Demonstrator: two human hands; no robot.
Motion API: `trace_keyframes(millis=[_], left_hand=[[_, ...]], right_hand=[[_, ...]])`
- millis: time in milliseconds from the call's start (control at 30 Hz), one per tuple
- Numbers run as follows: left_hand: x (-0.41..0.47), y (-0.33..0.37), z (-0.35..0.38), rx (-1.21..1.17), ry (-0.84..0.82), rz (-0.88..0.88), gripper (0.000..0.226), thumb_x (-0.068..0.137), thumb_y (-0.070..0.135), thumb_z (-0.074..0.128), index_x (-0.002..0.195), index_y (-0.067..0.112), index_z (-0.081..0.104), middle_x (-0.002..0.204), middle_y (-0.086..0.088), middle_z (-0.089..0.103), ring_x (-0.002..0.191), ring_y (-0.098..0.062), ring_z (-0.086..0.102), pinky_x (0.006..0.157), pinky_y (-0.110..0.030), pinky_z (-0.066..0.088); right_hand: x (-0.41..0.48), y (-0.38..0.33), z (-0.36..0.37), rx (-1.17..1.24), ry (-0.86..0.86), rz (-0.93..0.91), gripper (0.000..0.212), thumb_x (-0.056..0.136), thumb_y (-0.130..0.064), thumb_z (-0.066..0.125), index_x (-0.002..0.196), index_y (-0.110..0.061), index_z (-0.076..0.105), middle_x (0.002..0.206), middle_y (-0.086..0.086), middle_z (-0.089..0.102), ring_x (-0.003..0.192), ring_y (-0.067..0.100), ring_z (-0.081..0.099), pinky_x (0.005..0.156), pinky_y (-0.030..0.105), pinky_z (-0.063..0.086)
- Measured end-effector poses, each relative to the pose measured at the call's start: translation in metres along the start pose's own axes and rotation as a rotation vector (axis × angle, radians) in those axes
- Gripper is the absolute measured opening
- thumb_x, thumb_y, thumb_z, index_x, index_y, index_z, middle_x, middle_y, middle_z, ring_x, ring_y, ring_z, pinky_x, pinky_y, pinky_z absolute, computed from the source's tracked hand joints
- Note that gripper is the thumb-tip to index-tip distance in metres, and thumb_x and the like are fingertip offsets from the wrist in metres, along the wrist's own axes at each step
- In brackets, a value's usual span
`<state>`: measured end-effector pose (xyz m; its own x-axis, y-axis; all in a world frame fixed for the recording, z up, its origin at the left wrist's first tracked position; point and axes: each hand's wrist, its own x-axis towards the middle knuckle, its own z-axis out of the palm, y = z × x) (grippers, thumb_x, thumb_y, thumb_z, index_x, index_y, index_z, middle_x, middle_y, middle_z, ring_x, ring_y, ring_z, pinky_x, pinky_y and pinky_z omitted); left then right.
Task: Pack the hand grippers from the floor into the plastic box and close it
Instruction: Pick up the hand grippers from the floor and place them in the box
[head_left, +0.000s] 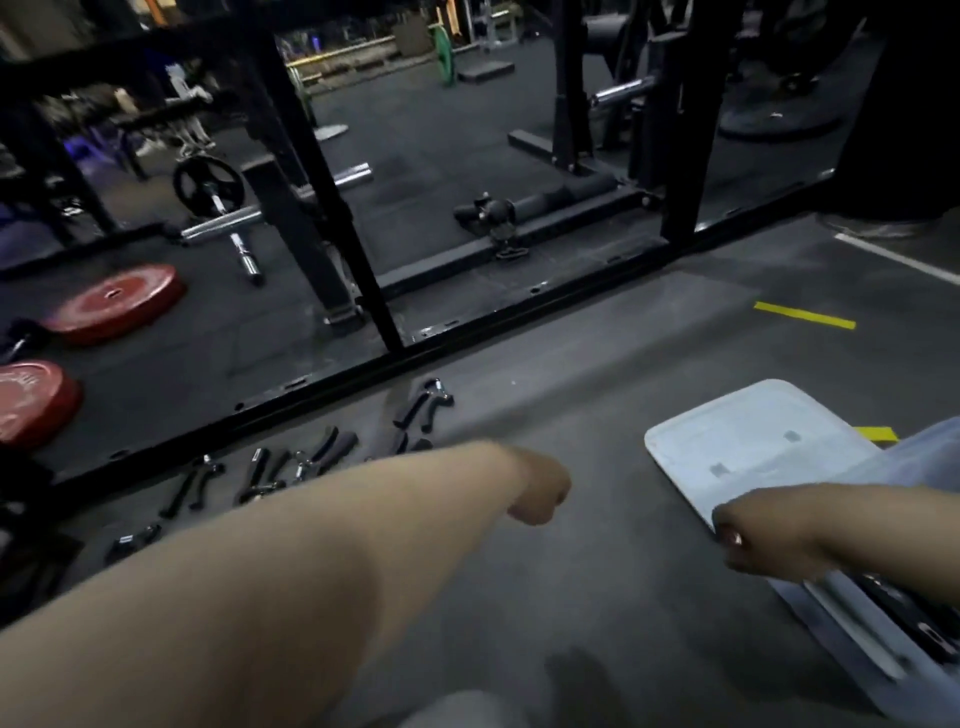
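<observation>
Black steel-sprung hand grippers (249, 478) at nine o'clock; left hand (537, 493) clenched, right hand (753, 540) grasping translucent plastic box (852, 613); blind reaching risks fumbling.

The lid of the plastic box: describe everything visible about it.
The lid is a pale, translucent bluish-white plastic panel, rectangular with rounded corners and a raised rim, with two small square marks on its surface. It is off the box and appears to lie flat on the grey floor, angled away to the right. Its right side is overlapped by the plastic box. The right hand covers its near corner, fingers curled; whether it grips the lid cannot be told. A strip of yellow tape shows beside its far right edge.
</observation>
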<state>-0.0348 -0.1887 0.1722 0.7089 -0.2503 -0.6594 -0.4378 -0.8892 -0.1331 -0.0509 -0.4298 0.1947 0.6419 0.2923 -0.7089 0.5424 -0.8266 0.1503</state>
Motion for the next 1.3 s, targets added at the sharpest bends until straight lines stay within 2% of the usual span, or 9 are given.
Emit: trace_keyframes(millis=[167, 333, 400, 500, 567, 667, 833, 1133, 1300], left_hand=[[-0.059, -0.032, 0.065, -0.123, -0.100, -0.107, 0.038, 0.097, 0.015, 0.044, 0.131, 0.005, 0.057, 0.135, -0.014, 0.057, 0.118, -0.032, 0.058, 0.097, -0.037, 0.046], [-0.104, -0.052, 0.117, -0.285, -0.132, -0.217, 0.037, 0.095, 0.014, 0.044, 0.128, 0.006, 0.059, 0.130, -0.013, 0.060, 0.116, -0.032, 0.061, 0.096, -0.035, 0.049], [-0.119, -0.051, 0.135, -0.290, -0.164, -0.257, 0.038, 0.096, 0.014, 0.043, 0.131, 0.008, 0.058, 0.131, -0.012, 0.060, 0.116, -0.030, 0.060, 0.091, -0.029, 0.046], [-0.136, -0.049, 0.164, -0.354, -0.184, -0.328, 0.039, 0.095, 0.015, 0.048, 0.132, 0.018, 0.059, 0.137, -0.007, 0.056, 0.121, -0.028, 0.057, 0.101, -0.034, 0.047], [-0.149, -0.049, 0.182, -0.395, -0.205, -0.338, 0.038, 0.095, 0.013, 0.048, 0.130, 0.015, 0.061, 0.132, -0.010, 0.060, 0.111, -0.027, 0.061, 0.094, -0.035, 0.049], [-0.173, -0.050, 0.205, -0.449, -0.206, -0.382, 0.038, 0.087, 0.009, 0.044, 0.120, 0.009, 0.063, 0.122, -0.014, 0.064, 0.093, -0.023, 0.060, 0.081, -0.033, 0.049], [-0.197, -0.056, 0.227, -0.509, -0.218, -0.414, 0.036, 0.093, 0.010, 0.044, 0.124, 0.007, 0.063, 0.126, -0.011, 0.063, 0.115, -0.029, 0.061, 0.091, -0.033, 0.049], [-0.162, -0.115, 0.263, -0.644, -0.081, -0.510, 0.032, 0.095, 0.017, 0.052, 0.125, 0.011, 0.063, 0.124, -0.009, 0.064, 0.111, -0.027, 0.062, 0.091, -0.031, 0.049], [-0.119, -0.146, 0.295, -0.685, -0.066, -0.541, 0.029, 0.095, 0.022, 0.052, 0.117, 0.009, 0.065, 0.116, -0.012, 0.067, 0.096, -0.025, 0.062, 0.083, -0.029, 0.047]], right_hand=[[-0.004, -0.060, -0.032, -0.199, 0.047, -0.007, 0.030, 0.097, -0.027, 0.045, 0.125, -0.018, 0.052, 0.130, 0.003, 0.057, 0.116, 0.024, 0.058, 0.087, 0.032, 0.045], [0.003, -0.115, -0.042, -0.050, 0.125, -0.131, 0.040, 0.100, -0.026, 0.043, 0.138, -0.015, 0.045, 0.144, 0.007, 0.045, 0.130, 0.026, 0.048, 0.099, 0.029, 0.040], [0.006, -0.131, -0.038, -0.018, 0.124, -0.179, 0.037, 0.100, -0.025, 0.042, 0.134, -0.013, 0.048, 0.142, 0.009, 0.048, 0.128, 0.027, 0.050, 0.095, 0.027, 0.041], [0.013, -0.145, -0.030, -0.033, 0.059, -0.216, 0.027, 0.097, -0.019, 0.046, 0.119, -0.010, 0.058, 0.129, 0.013, 0.058, 0.117, 0.029, 0.058, 0.083, 0.029, 0.043], [0.020, -0.149, -0.024, -0.064, 0.024, -0.221, 0.021, 0.096, -0.019, 0.047, 0.109, -0.009, 0.059, 0.128, 0.015, 0.059, 0.116, 0.029, 0.060, 0.088, 0.030, 0.045], [0.023, -0.155, -0.021, -0.069, 0.076, -0.212, 0.031, 0.095, -0.019, 0.047, 0.123, -0.008, 0.056, 0.132, 0.011, 0.056, 0.117, 0.028, 0.058, 0.095, 0.032, 0.045], [0.018, -0.181, -0.025, -0.009, 0.094, -0.259, 0.033, 0.099, -0.022, 0.044, 0.130, -0.011, 0.048, 0.137, 0.010, 0.050, 0.120, 0.027, 0.054, 0.093, 0.030, 0.042], [0.072, -0.280, -0.027, 0.164, 0.141, -0.407, 0.036, 0.101, -0.022, 0.042, 0.135, -0.010, 0.048, 0.143, 0.010, 0.047, 0.130, 0.027, 0.047, 0.098, 0.029, 0.039], [0.125, -0.338, -0.009, 0.346, 0.079, -0.440, 0.037, 0.101, -0.020, 0.043, 0.135, -0.004, 0.045, 0.140, 0.014, 0.049, 0.128, 0.027, 0.047, 0.094, 0.026, 0.037]])
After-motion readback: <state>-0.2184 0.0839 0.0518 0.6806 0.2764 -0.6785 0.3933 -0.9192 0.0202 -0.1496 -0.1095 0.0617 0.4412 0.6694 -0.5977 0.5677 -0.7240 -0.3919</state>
